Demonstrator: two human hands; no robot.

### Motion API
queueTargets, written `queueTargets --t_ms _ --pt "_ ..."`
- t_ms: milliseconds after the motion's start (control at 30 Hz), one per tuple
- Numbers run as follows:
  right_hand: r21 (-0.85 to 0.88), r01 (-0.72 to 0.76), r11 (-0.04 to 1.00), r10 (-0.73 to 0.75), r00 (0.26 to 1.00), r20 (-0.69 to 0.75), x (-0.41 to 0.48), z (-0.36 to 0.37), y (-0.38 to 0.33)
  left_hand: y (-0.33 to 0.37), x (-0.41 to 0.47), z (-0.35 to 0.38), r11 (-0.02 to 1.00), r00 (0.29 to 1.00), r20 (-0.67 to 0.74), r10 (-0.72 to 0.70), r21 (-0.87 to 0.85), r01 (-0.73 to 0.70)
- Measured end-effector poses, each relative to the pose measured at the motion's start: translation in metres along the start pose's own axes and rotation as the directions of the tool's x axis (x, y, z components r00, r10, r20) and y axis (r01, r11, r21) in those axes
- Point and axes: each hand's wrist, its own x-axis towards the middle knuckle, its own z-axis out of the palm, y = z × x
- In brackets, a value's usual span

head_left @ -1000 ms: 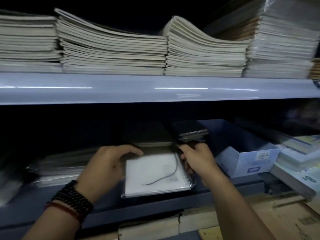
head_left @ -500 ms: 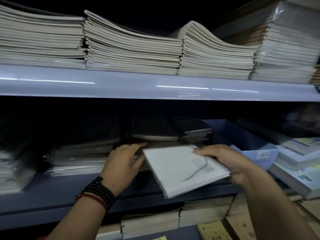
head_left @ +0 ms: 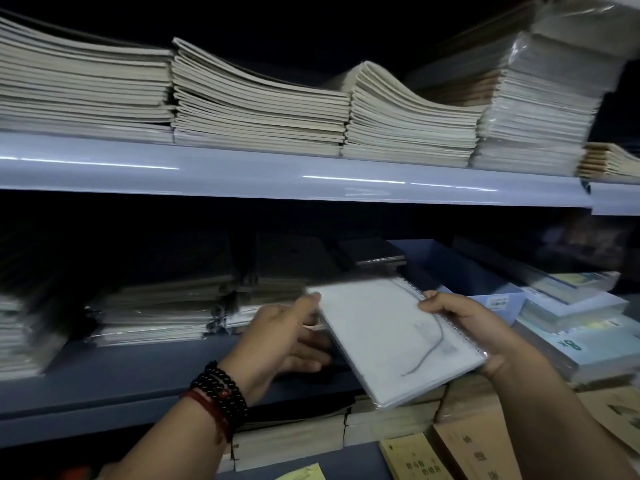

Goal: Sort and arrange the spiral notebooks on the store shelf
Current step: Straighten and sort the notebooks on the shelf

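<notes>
Both hands hold the white spiral notebook. The left hand pinches its far left corner, thumb on top and fingers curled beneath. The right hand grips the wire-bound edge, thumb on the cover and fingers under it.

A second ago the notebook lay flat and square on the lower shelf. Now it is lifted off, turned at an angle and held in the air in front of the shelf's near edge, further right than before.

Its cover is plain white with a thin dark curved line, sealed in glossy clear wrap, and the metal coil runs down its right side. A string of dark beads with a red cord circles the left wrist.

Far left on the dim lower shelf sit flat stacks in shiny film, with small dark notebooks behind and a blue cardboard box to the right. Pale blue pads lie at the far right. The glossy grey upper shelf carries sagging piles of cream exercise books. Brown-covered books lie below, near the viewer.
</notes>
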Motion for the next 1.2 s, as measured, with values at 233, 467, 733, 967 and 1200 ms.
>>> queueTargets --t_ms 233,467,733,967,1200 --pt "-0.059 0.193 0.979 -0.192 0.981 0.031 -0.016 0.018 -0.004 0.005 -0.018 0.016 0.956 0.992 -0.009 0.126 -0.264 -0.124" --pt "-0.024 0.293 0.956 -0.292 0.956 0.024 -0.013 0.073 0.011 0.014 -0.029 -0.022 0.906 0.987 -0.127 0.098 -0.399 -0.141" --pt "-0.327 0.456 0.828 -0.468 0.883 0.047 0.000 0.106 0.026 0.009 -0.036 -0.064 0.939 0.903 -0.335 0.270 -0.117 -0.324" --pt "-0.335 0.632 0.699 -0.645 0.759 0.085 0.003 0.116 0.023 0.017 -0.047 -0.088 0.894 0.864 -0.255 0.434 0.004 -0.448" --pt "-0.118 0.654 0.747 -0.649 0.756 0.084 0.000 0.120 0.021 0.017 -0.052 -0.092 0.898 0.923 -0.187 0.335 -0.232 -0.373"
